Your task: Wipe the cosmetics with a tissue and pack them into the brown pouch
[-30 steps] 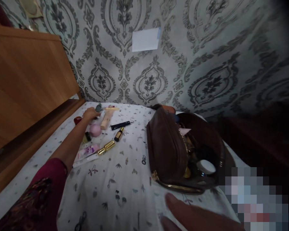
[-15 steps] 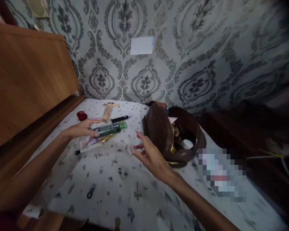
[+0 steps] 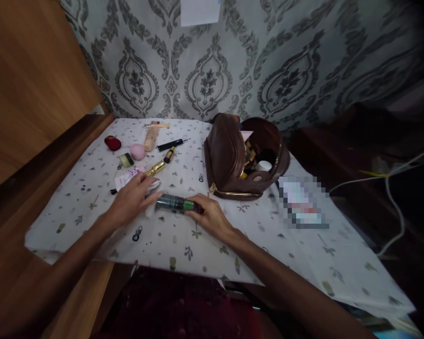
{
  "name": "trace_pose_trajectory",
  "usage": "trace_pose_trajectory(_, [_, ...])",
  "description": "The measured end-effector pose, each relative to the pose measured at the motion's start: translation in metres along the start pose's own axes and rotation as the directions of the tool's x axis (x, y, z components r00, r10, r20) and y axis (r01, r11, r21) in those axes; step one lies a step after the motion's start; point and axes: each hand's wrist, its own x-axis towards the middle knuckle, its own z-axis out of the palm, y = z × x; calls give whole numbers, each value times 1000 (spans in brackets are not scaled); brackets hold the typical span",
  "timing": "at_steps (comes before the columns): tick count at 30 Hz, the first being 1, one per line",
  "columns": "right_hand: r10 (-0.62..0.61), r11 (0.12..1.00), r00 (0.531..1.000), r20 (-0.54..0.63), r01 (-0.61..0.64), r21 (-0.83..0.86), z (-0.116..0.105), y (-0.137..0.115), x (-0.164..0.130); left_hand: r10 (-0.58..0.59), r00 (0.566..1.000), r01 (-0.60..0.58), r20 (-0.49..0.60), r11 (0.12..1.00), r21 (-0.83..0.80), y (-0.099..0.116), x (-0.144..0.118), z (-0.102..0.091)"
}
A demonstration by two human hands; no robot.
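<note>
The tabletop, under a white patterned cloth, is filling the middle of the frame. A brown bag is standing right of centre with its zip undone and contents showing. The right hand is closing thumb and fingers on the green cap of a dark bottle, which is lying level just below the centre of the frame. The left hand is curving loosely beside the bottle's other end; blur is preventing a finding on whether it is gripping. Smaller articles are lying at centre-left: a pink-and-white tube just beyond the left hand, a black pen-like item, a gold tube, a red rounded item and a pink ball.

In this inspector's judgement, the step in hand is two-handed handling of the bottle. The next move is calling for a secure right-hand hold and for keeping the left fingers clear of the gold tube.
</note>
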Motion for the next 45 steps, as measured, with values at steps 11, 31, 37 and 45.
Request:
trace_pose_trajectory(11, [-88, 994, 996, -4, 88, -64, -4, -2, 0, 318, 940, -232, -124, 863, 449, 60, -10, 73])
trace_pose_trajectory(31, [-78, 997, 997, -1, 78, 13, -3, 3, -6, -153, 970, 213, -190, 912, 351, -3, 10, 39])
trace_pose_trajectory(37, [-48, 999, 998, -36, 49, 20, -1, 1, -8, 221, 963, -116, -154, 857, 502, 22, 1, 48])
trace_pose_trajectory(45, [-178, 983, 983, -47, 175, -47, 0, 0, -11, 409, 911, -337, -51, 810, 481, 55, -1, 64])
